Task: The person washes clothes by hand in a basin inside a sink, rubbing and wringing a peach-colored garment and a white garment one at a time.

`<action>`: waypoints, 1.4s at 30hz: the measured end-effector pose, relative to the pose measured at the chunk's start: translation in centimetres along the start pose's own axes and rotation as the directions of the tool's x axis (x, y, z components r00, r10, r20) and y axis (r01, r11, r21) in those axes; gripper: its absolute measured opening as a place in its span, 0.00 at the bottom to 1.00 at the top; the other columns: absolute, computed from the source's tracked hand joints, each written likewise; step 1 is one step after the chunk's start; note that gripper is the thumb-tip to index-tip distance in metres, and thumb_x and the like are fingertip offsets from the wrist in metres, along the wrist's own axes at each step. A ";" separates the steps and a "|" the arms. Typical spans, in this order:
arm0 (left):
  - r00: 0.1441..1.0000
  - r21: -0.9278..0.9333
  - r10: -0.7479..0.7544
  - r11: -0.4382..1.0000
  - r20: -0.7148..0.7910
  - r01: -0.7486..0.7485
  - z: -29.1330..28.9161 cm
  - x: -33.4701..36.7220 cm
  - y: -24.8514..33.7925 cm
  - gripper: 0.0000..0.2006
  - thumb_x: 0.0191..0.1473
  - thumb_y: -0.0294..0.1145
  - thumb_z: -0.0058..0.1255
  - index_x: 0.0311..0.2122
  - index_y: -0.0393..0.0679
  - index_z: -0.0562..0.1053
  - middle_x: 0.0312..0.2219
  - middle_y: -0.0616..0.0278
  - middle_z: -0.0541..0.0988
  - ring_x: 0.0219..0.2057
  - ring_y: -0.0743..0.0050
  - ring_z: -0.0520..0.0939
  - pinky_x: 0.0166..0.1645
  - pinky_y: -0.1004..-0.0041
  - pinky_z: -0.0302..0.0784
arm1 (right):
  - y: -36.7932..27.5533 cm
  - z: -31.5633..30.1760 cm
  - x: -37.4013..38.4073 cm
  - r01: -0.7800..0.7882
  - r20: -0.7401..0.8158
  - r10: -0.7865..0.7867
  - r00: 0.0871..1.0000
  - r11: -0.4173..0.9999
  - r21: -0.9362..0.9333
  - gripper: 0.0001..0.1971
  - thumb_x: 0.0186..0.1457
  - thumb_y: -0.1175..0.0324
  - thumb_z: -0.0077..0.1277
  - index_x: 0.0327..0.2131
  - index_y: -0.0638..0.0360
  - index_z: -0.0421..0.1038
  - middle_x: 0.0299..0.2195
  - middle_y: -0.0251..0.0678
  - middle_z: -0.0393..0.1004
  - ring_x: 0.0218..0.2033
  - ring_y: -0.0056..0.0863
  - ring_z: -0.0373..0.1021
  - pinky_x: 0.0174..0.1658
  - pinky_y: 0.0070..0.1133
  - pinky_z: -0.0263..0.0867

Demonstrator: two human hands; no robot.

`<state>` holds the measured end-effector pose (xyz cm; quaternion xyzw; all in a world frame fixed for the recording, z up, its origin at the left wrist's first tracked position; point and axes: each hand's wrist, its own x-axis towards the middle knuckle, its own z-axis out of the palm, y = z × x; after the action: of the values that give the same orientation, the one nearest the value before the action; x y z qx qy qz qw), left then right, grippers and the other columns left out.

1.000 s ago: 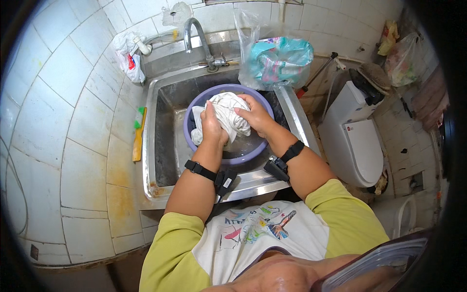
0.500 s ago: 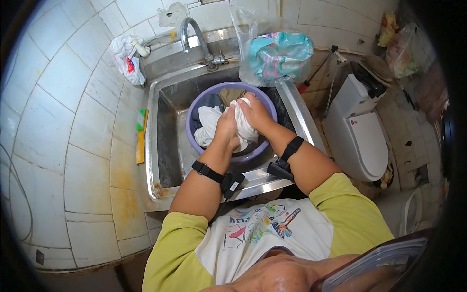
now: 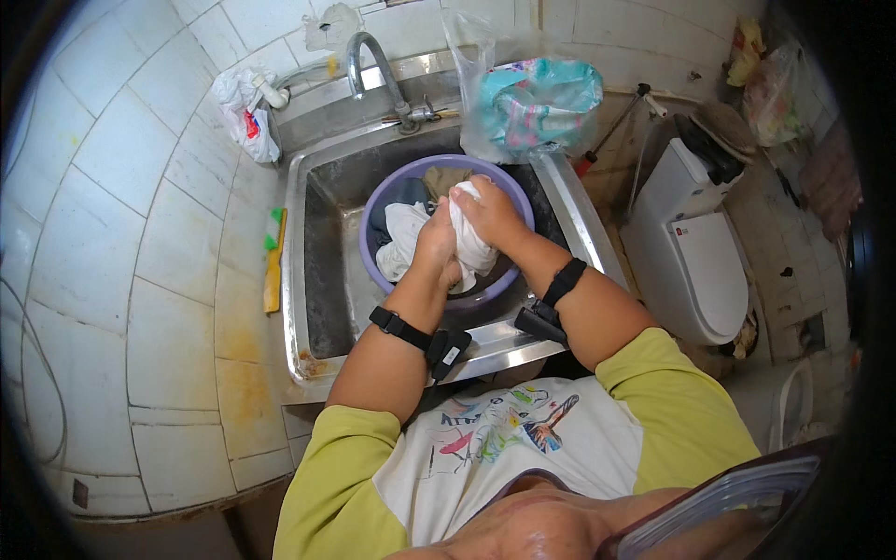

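A purple basin [image 3: 371,258] sits in the steel sink, holding several pieces of cloth. Both of my hands grip one white cloth [image 3: 473,245] over the basin's middle, close together. My left hand [image 3: 436,241] is closed on its left side, and my right hand [image 3: 492,207] wraps its upper right part. Part of the white cloth spreads out to the left of my left hand. Beyond my hands lie a khaki cloth [image 3: 442,180] and a dark grey cloth [image 3: 408,193]. What kind of garments these are, I cannot tell.
A curved faucet [image 3: 381,67] rises behind the basin. On the sink's back right corner rests a teal package [image 3: 539,103] in clear plastic. A yellow-handled brush [image 3: 273,271] leans by the left wall. To the right stands a white toilet [image 3: 707,271].
My hands stay closed on the white cloth, which looks slightly more bunched between them. Otherwise the basin and its contents look nearly the same.
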<state>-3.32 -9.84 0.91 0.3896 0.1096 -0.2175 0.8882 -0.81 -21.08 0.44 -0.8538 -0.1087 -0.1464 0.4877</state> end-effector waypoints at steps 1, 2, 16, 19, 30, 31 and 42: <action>1.000 0.009 -0.025 1.000 0.004 0.025 -0.8 0.5 -0.3 0.23 0.59 0.51 0.32 0.48 0.43 0.66 0.41 0.56 0.75 0.39 0.58 0.77 0.45 0.61 0.73 | 1.5 0.6 0.4 0.049 -0.057 -0.048 0.997 0.999 0.006 0.19 0.50 0.55 0.48 0.30 0.65 0.69 0.31 0.54 0.70 0.34 0.49 0.68 0.37 0.34 0.62; 0.998 0.019 -0.061 0.998 0.014 0.061 -0.6 0.6 -0.5 0.23 0.59 0.50 0.31 0.49 0.42 0.65 0.41 0.56 0.75 0.40 0.58 0.77 0.45 0.61 0.73 | 4.0 1.4 0.6 0.090 -0.120 -0.089 0.989 0.996 0.002 0.19 0.50 0.55 0.48 0.29 0.66 0.69 0.30 0.55 0.70 0.35 0.49 0.67 0.38 0.34 0.62; 0.978 -0.044 0.106 0.992 -0.177 -0.115 -3.6 3.1 -0.6 0.10 0.57 0.27 0.38 0.43 0.34 0.63 0.37 0.54 0.72 0.41 0.57 0.75 0.47 0.58 0.70 | 2.1 -3.2 2.1 -0.030 -0.019 0.031 0.999 0.999 0.020 0.13 0.46 0.76 0.47 0.39 0.66 0.70 0.36 0.45 0.72 0.37 0.34 0.70 0.41 0.25 0.65; 0.985 -0.099 0.166 0.980 -0.050 -0.170 -5.9 5.0 -0.9 0.12 0.56 0.24 0.38 0.46 0.34 0.61 0.39 0.52 0.72 0.41 0.58 0.75 0.48 0.60 0.70 | 0.2 -5.1 4.0 0.010 -0.045 -0.012 0.999 0.998 -0.055 0.13 0.47 0.78 0.45 0.38 0.66 0.71 0.35 0.43 0.74 0.37 0.31 0.71 0.41 0.24 0.65; 0.981 -0.061 0.192 0.979 -0.038 -0.194 -3.3 3.1 -0.9 0.13 0.59 0.28 0.33 0.48 0.36 0.61 0.42 0.53 0.71 0.45 0.58 0.73 0.51 0.61 0.67 | 7.2 -13.2 16.3 0.012 0.082 0.101 0.992 0.553 -0.833 0.09 0.47 0.73 0.43 0.27 0.65 0.74 0.31 0.47 0.74 0.33 0.41 0.71 0.36 0.29 0.67; 0.983 -0.079 0.181 0.980 -0.022 -0.182 -3.0 3.1 -1.1 0.14 0.60 0.30 0.33 0.49 0.36 0.61 0.43 0.53 0.71 0.45 0.58 0.73 0.51 0.61 0.67 | 10.2 -13.9 17.6 0.084 0.168 0.157 0.973 0.438 -0.895 0.09 0.47 0.72 0.44 0.26 0.66 0.74 0.31 0.47 0.74 0.33 0.42 0.71 0.35 0.30 0.67; 0.979 -0.047 0.157 0.985 -0.131 -0.165 -3.5 3.2 -0.8 0.14 0.60 0.34 0.35 0.48 0.37 0.63 0.45 0.52 0.70 0.45 0.56 0.73 0.49 0.59 0.68 | 9.3 -12.7 19.1 -0.183 0.145 0.470 0.871 0.584 -0.791 0.15 0.52 0.63 0.44 0.34 0.64 0.74 0.35 0.42 0.75 0.32 0.36 0.72 0.36 0.31 0.67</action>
<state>-0.94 -8.67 -3.12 0.3845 0.1399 -0.1164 0.9050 18.21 -35.87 5.86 -0.9939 0.0416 0.0651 0.0793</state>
